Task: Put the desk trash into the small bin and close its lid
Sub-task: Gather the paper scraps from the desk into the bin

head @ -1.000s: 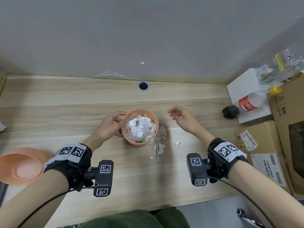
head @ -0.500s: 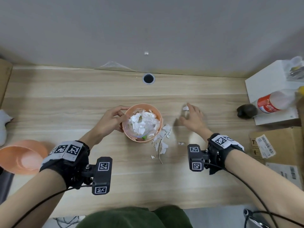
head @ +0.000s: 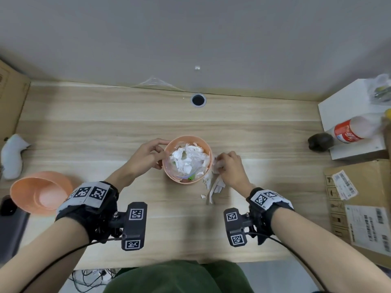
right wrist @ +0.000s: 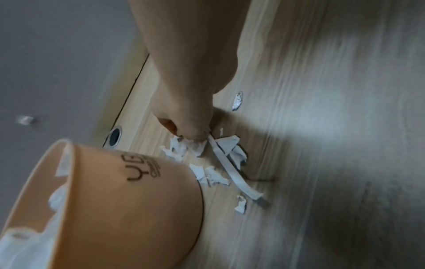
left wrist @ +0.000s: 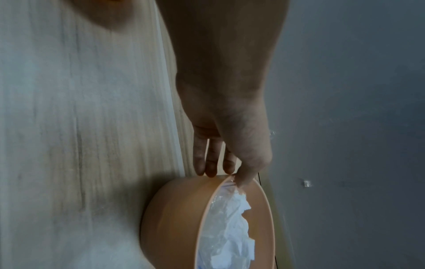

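The small orange bin (head: 174, 180) stands mid-desk, stuffed with white paper and clear plastic. My left hand (head: 163, 152) pinches its left rim; the left wrist view shows the thumb inside the bin (left wrist: 174, 218) and the fingers (left wrist: 210, 163) outside. My right hand (head: 221, 166) is just right of the bin, fingers curled down onto a pile of torn paper scraps (head: 213, 185). In the right wrist view the right hand (right wrist: 195, 140) pinches a wad from the scraps (right wrist: 226, 160) beside the bin (right wrist: 138, 200). The orange lid (head: 40, 193) lies upturned at the left.
A tiny foil scrap (right wrist: 238, 101) lies behind my right hand. On the right are cardboard boxes (head: 359, 199), a white box (head: 347, 115) with a bottle (head: 351, 129), and a dark round object (head: 320, 141). A cable hole (head: 198, 100) is at the back, a white object (head: 12, 156) far left.
My right hand reached out to a scrap farther back on the desk, then came back to the pile beside the bin and closed on paper. My left hand stayed on the rim.
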A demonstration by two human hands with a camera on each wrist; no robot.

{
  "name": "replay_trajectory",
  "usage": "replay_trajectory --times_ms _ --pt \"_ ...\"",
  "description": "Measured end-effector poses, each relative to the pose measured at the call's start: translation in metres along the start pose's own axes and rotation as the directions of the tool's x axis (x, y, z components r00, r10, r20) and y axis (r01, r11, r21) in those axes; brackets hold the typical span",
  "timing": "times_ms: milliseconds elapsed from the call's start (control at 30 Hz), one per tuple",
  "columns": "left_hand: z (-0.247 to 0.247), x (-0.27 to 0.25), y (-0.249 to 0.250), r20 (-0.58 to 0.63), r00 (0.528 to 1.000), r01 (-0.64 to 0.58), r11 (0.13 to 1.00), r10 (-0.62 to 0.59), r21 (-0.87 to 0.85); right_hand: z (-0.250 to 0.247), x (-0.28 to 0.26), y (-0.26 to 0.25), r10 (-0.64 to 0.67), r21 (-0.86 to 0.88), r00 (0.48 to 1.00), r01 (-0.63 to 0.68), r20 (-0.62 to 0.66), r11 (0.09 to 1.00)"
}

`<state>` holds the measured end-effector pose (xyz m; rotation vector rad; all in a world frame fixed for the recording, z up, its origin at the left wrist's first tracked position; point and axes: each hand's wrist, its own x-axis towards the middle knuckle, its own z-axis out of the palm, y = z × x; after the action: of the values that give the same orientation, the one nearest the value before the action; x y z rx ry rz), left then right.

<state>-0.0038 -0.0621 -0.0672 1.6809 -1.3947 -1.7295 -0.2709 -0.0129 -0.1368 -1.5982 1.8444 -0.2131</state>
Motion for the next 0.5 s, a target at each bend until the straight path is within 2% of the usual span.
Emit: replay_trajectory --times_ms 133,233,367,500 --pt "-0.009 -0.013 -0.011 0.0 1.0 -0.001 1.0 0.001 -0.01 -0.01 -0.009 0.0 0.152 0.08 0.988 -0.15 -0.017 0.985" --pt "-0.014 -0.019 -0.016 0.006 1.0 -0.008 1.0 0.008 -0.003 -0.02 -0.015 -0.006 0.199 0.225 0.979 -0.184 -0.047 0.957" --pt "-0.017 -0.025 -0.021 -0.001 1.0 -0.017 1.0 0.017 0.014 -0.052 -0.018 -0.047 0.154 0.416 0.98 -0.088 -0.128 0.905" --pt "-0.019 -0.031 -0.022 0.006 1.0 -0.029 0.999 0.029 0.03 -0.082 -0.026 -0.107 0.064 0.512 0.97 0.068 -0.235 0.856"
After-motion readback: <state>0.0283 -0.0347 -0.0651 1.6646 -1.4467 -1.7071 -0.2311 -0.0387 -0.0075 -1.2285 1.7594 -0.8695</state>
